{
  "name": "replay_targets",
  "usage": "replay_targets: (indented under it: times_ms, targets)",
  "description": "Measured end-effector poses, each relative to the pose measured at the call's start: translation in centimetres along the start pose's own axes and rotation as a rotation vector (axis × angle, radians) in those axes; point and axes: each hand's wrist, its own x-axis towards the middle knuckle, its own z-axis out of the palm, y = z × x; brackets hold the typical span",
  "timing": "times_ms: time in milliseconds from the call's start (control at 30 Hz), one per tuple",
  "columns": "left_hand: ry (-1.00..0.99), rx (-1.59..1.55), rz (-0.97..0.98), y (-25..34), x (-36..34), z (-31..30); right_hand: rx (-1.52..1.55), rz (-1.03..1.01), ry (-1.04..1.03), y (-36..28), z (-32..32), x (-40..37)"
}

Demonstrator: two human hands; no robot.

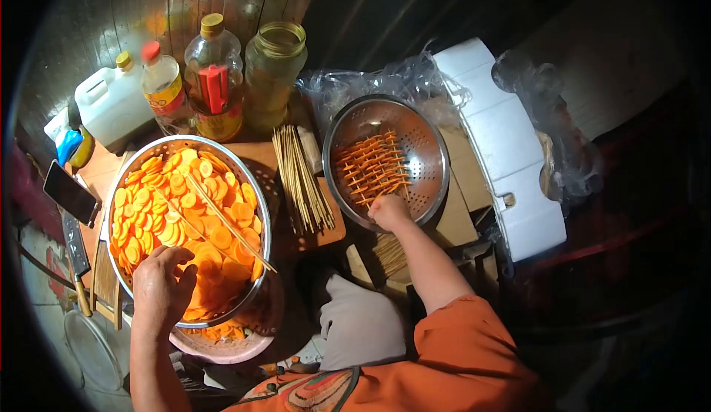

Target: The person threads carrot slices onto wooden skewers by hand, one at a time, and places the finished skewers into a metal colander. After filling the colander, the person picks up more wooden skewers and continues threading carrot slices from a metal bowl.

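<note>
A big metal bowl (259,212) is heaped with orange carrot slices (167,212), and two thin wooden skewers (226,219) lie across them. My left hand (161,286) rests on the slices at the bowl's near edge, fingers curled into them. My right hand (389,210) reaches into a metal colander (426,141), closed around the end of a carrot skewer (378,190) at the near side of the pile of several loaded skewers (370,164). A bundle of bare skewers (300,178) lies between bowl and colander.
Behind the bowl stand a white jug (111,101), two oil bottles (213,78) and a glass jar (272,67). A phone (69,192) and a knife (76,253) lie at the left. A white foam box (503,145) and plastic bags sit at the right. A pink basin (222,341) sits under the bowl.
</note>
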Motion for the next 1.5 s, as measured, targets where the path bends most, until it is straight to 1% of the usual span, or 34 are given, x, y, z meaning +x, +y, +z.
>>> replay_targets:
  times_ms: [33,100,133,200,233,300,333,367,433,467,500,533,567,633,700,767,833,900,967,1000,1033,1100,1167,1200,1233,1267,1300,1367,1400,1433,1500]
  targets:
    - [-0.005,0.004,-0.002,0.1,0.1,0.0,0.003,0.002,-0.005,0.0,0.2,0.4]
    - [-0.013,0.007,0.003,0.2,0.2,0.1,-0.148,-0.039,0.034,-0.1,0.5,0.8]
    - [-0.016,0.010,0.000,0.2,0.2,0.2,-0.146,-0.039,0.029,0.0,0.8,1.3]
    - [-0.039,0.015,-0.019,0.1,0.3,0.3,-0.287,-0.041,0.002,0.4,1.2,2.1]
    - [-0.040,0.017,-0.024,0.2,0.3,0.4,-0.287,-0.043,-0.003,0.6,1.3,2.4]
    - [-0.044,0.023,-0.030,0.2,0.4,0.2,-0.352,0.070,-0.004,0.5,1.5,2.6]
    - [-0.042,0.044,-0.006,0.1,0.4,0.2,-0.352,0.079,-0.021,0.4,1.3,2.7]
    - [-0.057,0.046,-0.013,0.1,0.3,0.0,-0.377,0.127,0.010,0.2,1.3,2.4]
    - [-0.075,0.022,-0.039,0.5,0.2,-0.6,-0.365,0.090,-0.002,-1.0,-0.4,0.7]
    - [-0.023,0.025,0.021,-0.1,0.1,-0.4,-0.333,0.073,0.009,-1.3,-0.7,0.5]
    - [-0.038,-0.019,-0.024,0.0,0.0,-0.7,-0.303,0.060,0.023,-1.8,-0.9,0.1]
    - [-0.026,-0.010,-0.001,-0.2,0.0,-0.8,-0.217,-0.053,0.080,-3.9,-2.6,-2.4]
    - [-0.014,-0.002,0.020,-0.4,-0.1,-1.0,-0.221,-0.067,0.077,-5.2,-3.2,-4.0]
    - [-0.015,-0.006,0.008,-0.2,-0.3,-1.8,0.218,-0.256,0.092,-7.9,-3.8,-6.8]
    - [-0.017,-0.010,0.002,-0.4,-0.5,-2.5,0.240,-0.411,0.006,-12.1,-4.7,-10.1]
    - [0.055,-0.013,0.060,-1.1,-0.5,-2.7,0.267,-0.609,-0.066,-15.9,-4.7,-12.6]
    - [0.091,-0.028,0.066,-2.0,-0.4,-2.8,0.208,-0.729,-0.047,-19.0,-3.8,-14.1]
    - [0.176,-0.018,0.129,-2.8,-0.5,-3.2,0.196,-0.739,-0.054,-21.1,-2.3,-14.3]
    - [0.191,-0.025,0.103,-2.8,-0.9,-3.8,0.090,-0.636,-0.002,-22.8,-1.0,-14.5]
    - [0.175,-0.026,0.092,-2.8,-1.2,-3.9,0.083,-0.573,-0.008,-23.1,0.0,-14.2]
    - [0.159,-0.027,0.080,-3.1,-1.5,-4.0,0.078,-0.582,-0.013,-23.3,0.8,-14.2]
    - [0.178,0.017,0.102,-3.9,-1.9,-3.7,0.012,-0.598,0.103,-23.5,1.9,-14.4]
    - [0.068,0.096,0.068,-4.1,-2.4,-3.7,0.005,-0.584,0.111,-23.6,2.7,-14.7]
    - [0.066,0.101,0.095,-4.3,-2.7,-3.3,0.038,-0.603,0.143,-23.5,3.2,-14.5]
    - [-0.032,0.127,0.024,-4.0,-2.9,-3.4,0.072,-0.621,0.173,-23.3,3.5,-14.3]
    - [-0.066,0.134,0.026,-4.0,-2.9,-3.2,0.092,-0.568,0.127,-23.0,3.7,-14.2]
    - [-0.100,0.141,0.029,-4.1,-2.9,-2.7,0.097,-0.568,0.123,-22.9,3.4,-14.2]
    - [-0.103,0.120,0.023,-4.0,-2.6,-1.7,0.408,-0.450,-0.083,-22.7,3.0,-14.3]
    - [-0.102,0.094,0.020,-4.0,-2.4,-1.0,0.457,-0.434,-0.117,-22.9,2.5,-14.5]
    - [-0.107,0.101,0.018,-3.9,-2.1,-0.2,0.464,-0.432,-0.122,-23.0,2.2,-14.7]
    - [0.012,0.066,0.016,-3.7,-1.4,1.6,0.581,-0.505,-0.128,-23.1,1.7,-14.9]
